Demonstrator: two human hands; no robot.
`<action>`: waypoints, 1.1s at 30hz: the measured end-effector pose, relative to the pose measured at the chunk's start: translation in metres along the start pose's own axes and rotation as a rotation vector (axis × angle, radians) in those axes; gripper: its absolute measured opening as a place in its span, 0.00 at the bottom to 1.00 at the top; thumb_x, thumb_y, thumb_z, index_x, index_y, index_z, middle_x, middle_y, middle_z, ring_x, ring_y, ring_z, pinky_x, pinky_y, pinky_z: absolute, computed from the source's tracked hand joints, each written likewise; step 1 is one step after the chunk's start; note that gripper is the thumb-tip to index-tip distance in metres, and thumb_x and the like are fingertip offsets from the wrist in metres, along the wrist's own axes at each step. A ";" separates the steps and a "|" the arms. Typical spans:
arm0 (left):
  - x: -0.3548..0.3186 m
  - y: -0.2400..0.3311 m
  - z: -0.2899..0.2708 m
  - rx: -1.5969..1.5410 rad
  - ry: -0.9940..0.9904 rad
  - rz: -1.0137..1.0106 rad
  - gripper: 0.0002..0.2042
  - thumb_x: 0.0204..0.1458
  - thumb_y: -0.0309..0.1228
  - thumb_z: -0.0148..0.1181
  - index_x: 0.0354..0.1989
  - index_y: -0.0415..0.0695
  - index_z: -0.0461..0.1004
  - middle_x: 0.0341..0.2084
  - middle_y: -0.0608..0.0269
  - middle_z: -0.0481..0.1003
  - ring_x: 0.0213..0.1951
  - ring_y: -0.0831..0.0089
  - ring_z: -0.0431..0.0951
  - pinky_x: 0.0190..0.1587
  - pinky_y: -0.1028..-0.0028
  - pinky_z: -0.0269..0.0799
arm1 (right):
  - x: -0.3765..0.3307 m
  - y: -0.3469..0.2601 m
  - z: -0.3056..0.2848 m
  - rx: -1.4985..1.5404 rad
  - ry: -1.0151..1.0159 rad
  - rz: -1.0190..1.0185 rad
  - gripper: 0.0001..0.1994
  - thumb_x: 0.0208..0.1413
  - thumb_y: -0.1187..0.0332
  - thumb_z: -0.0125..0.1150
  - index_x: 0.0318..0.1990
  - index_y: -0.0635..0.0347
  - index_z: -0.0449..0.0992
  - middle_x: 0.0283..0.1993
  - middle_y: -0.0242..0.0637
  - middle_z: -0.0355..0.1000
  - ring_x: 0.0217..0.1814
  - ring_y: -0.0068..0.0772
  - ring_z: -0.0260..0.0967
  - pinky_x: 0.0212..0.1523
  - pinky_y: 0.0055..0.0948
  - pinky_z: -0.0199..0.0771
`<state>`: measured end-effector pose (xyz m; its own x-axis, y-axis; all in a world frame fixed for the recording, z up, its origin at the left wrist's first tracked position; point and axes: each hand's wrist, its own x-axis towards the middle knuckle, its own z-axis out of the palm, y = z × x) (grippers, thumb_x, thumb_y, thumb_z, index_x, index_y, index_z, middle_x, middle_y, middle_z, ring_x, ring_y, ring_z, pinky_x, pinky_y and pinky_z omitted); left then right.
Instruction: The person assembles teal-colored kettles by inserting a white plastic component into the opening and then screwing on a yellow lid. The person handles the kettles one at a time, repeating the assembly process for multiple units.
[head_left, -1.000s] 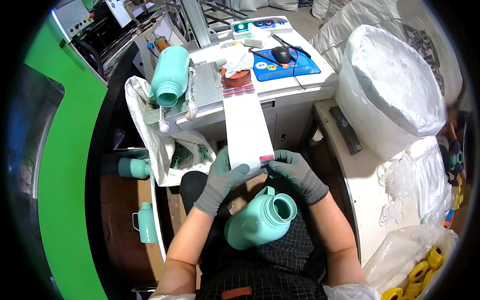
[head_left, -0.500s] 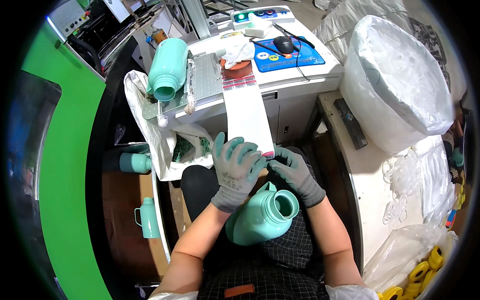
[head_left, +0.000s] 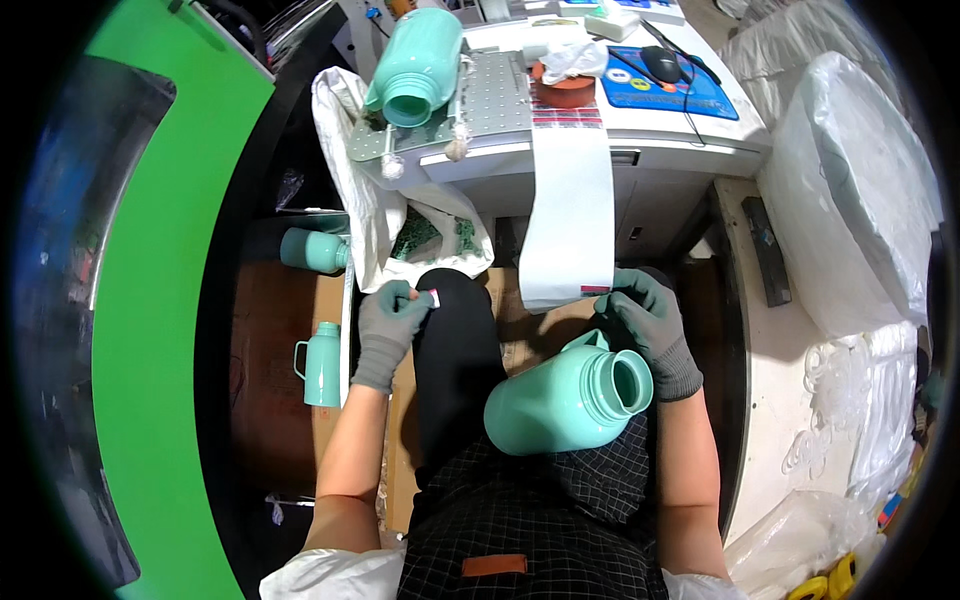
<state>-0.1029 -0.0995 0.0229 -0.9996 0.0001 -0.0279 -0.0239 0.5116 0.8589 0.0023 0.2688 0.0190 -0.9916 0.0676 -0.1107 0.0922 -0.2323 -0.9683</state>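
A teal jug body (head_left: 550,405) with an open mouth lies tilted on my lap, its mouth toward the right. My left hand (head_left: 388,328), in a grey glove with green fingertips, pinches a small red-and-white sticker (head_left: 434,298) above my left thigh. Gloved the same way, my right hand (head_left: 650,318) is closed at the lower right corner of a long white label strip (head_left: 568,215), just above the jug. A red label shows at that corner. The strip hangs from a brown roll (head_left: 565,90) on the table edge; its lower end curls.
Another teal jug (head_left: 415,70) lies on a perforated metal plate (head_left: 490,100). Two more teal jugs (head_left: 322,365) are at the left. A white sack (head_left: 345,170) hangs below the plate. On the right bench (head_left: 775,370) stand a large plastic-lined bag (head_left: 850,190) and white rings (head_left: 835,380).
My left hand has moved left, away from the strip, with a small sticker in its fingers. My right hand stays at the strip's corner. The whole view has shifted.
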 end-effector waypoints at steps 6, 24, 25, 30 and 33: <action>-0.015 0.038 0.024 0.614 0.346 0.636 0.24 0.48 0.38 0.75 0.52 0.41 0.75 0.47 0.50 0.76 0.52 0.49 0.74 0.56 0.54 0.70 | 0.002 0.001 -0.003 -0.106 -0.020 -0.025 0.15 0.64 0.72 0.59 0.55 0.69 0.76 0.47 0.37 0.81 0.45 0.22 0.76 0.49 0.24 0.76; -0.031 0.091 0.140 0.406 0.123 1.190 0.14 0.46 0.33 0.76 0.41 0.53 0.81 0.44 0.69 0.79 0.52 0.58 0.75 0.56 0.53 0.69 | 0.006 0.013 -0.003 0.032 0.005 -0.078 0.15 0.63 0.73 0.59 0.55 0.69 0.77 0.41 0.33 0.80 0.38 0.17 0.73 0.42 0.22 0.76; -0.037 0.094 0.136 0.405 0.114 1.186 0.14 0.46 0.33 0.76 0.42 0.53 0.81 0.44 0.69 0.79 0.52 0.57 0.75 0.56 0.53 0.69 | 0.005 0.011 -0.002 0.038 0.014 -0.099 0.16 0.64 0.73 0.59 0.57 0.69 0.77 0.41 0.34 0.80 0.38 0.18 0.73 0.43 0.22 0.77; -0.087 0.076 0.109 0.101 0.051 1.133 0.15 0.48 0.31 0.75 0.45 0.55 0.81 0.45 0.65 0.79 0.46 0.61 0.79 0.50 0.60 0.75 | -0.076 -0.023 0.012 0.131 0.516 -0.008 0.16 0.70 0.64 0.56 0.59 0.63 0.76 0.42 0.34 0.77 0.35 0.18 0.71 0.34 0.18 0.71; -0.127 0.058 0.120 -0.256 -0.286 0.912 0.15 0.47 0.31 0.77 0.43 0.54 0.80 0.43 0.64 0.79 0.44 0.63 0.80 0.46 0.62 0.78 | -0.143 -0.031 -0.010 -0.008 0.247 0.388 0.25 0.75 0.53 0.44 0.64 0.64 0.72 0.36 0.37 0.79 0.24 0.21 0.71 0.25 0.19 0.71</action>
<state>0.0245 0.0336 0.0146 -0.5968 0.5263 0.6057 0.7173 0.0115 0.6967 0.1422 0.2756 0.0624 -0.8322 0.2064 -0.5146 0.4541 -0.2790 -0.8462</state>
